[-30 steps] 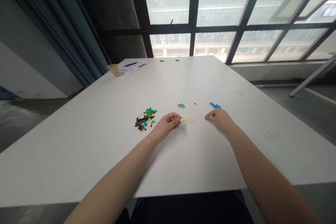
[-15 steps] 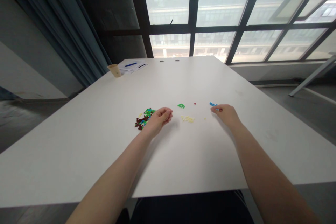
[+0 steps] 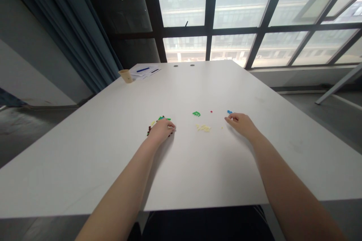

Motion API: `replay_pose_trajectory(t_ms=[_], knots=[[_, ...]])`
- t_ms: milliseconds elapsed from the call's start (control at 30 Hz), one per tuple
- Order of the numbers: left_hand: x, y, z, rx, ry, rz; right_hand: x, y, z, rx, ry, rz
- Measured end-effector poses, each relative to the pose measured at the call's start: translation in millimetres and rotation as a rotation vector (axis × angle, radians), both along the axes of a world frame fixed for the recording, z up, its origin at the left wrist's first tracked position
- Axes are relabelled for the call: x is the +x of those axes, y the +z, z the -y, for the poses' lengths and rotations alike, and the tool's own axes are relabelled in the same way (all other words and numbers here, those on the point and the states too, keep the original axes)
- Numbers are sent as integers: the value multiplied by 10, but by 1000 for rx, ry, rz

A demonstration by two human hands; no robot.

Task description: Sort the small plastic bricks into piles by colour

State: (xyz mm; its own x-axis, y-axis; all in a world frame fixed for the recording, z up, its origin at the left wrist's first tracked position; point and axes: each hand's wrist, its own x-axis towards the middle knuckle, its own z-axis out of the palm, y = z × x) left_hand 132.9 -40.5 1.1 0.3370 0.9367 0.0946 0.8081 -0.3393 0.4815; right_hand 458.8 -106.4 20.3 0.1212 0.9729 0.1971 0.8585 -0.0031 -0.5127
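Observation:
My left hand lies low over a mixed pile of small coloured plastic pieces, in brown, green, blue and yellow, and covers much of it. Its fingers are curled downward and look closed; what is between them is hidden. Just in front of a small group of blue pieces is my right hand, thumb and forefinger slightly apart, with nothing visible between them. Between the hands lie a cluster of green pieces, a spread of pale yellow pieces, one red piece and a tiny yellow piece.
A paper cup stands at the far left edge of the white table. Beside it are paper sheets with a blue pen on top. Two round dark discs sit at the table's far edge, before the windows.
My left hand has moved left and down onto the mixed pile. My right hand has drawn slightly away from the blue pieces, its fingertips now apart. The view has shifted a little.

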Motion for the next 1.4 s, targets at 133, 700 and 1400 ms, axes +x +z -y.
replay_pose_trajectory(t_ms=[133,700,1400], knots=[[37,-15,6,28,10,12,-10,13,5,-10,14,3],[502,303,452,-118,-122,673,-345,165,136,112,163,-42],[600,463,704,84,-292,645,-505,119,165,144,282,-54]])
